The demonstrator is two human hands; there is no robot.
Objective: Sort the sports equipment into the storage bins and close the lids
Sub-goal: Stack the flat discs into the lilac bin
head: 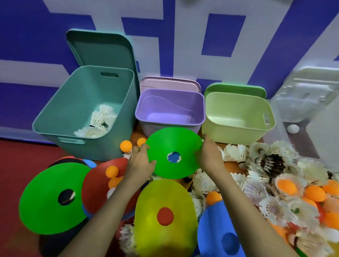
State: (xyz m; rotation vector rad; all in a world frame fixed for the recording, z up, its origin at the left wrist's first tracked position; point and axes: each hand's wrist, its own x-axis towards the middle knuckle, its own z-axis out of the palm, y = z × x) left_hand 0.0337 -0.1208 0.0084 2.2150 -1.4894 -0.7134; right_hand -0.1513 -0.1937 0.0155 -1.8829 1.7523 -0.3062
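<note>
1. Green disc (173,146), holed at centre, held before purple bin (172,102)
2. Its left rim pinched by left hand (140,164); right hand (210,156) at right rim, grip unclear
3. Flanking: teal bin (71,102), lime bin (235,110); shuttlecocks (269,162) heaped beneath

Bins (170,100) in a row behind discs (46,206); shuttlecocks (269,210) right (some in leftmost bin (71,102))

**Count of items, placed relative to the purple bin (171,108).** Four bins are shown: the purple one, a teal bin (83,103) to its left, and a light green bin (237,116) and a clear bin (280,115) to its right. Three coloured lids (102,48) (169,83) (234,88) are counted behind. In front are a green disc (173,148), a second green disc (47,200), a yellow disc (166,203), a red disc (97,183) and a blue disc (217,240). One white ball (293,128) is seen to the right. The orange balls (126,145) and shuttlecocks (236,152) are too many to be counted.
</note>
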